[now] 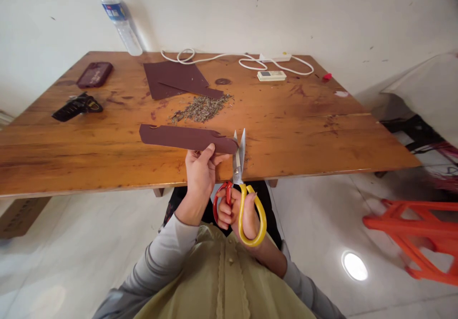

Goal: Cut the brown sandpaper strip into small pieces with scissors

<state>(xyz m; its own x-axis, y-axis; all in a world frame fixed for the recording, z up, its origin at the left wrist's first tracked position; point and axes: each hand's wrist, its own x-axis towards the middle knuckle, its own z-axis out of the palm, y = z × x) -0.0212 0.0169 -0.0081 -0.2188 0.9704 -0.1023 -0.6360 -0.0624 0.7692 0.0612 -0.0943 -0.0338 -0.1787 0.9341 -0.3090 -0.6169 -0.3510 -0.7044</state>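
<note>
My left hand (201,173) pinches a long brown strip (175,137), leather-like or card-like, with the thumb on top and fingers beneath. Curved notches mark the strip's upper edge, and its right end is rounded. My right hand (239,214) is closed round a pair of scissors (237,173) with one red and one yellow handle. The blades point away from me, slightly parted, at the strip's right end. Whether they touch it I cannot tell. Beyond the strip lies a heap of small brown shreds (202,109), with a larger brown sheet (168,78) and another strip (196,89) behind it.
On the wooden table (304,132) are a phone (95,74), a black bundle with keys (78,106), a plastic bottle (121,23), a white cable (218,56) and a cream remote-like device (271,76). An orange stool (411,228) stands at the right.
</note>
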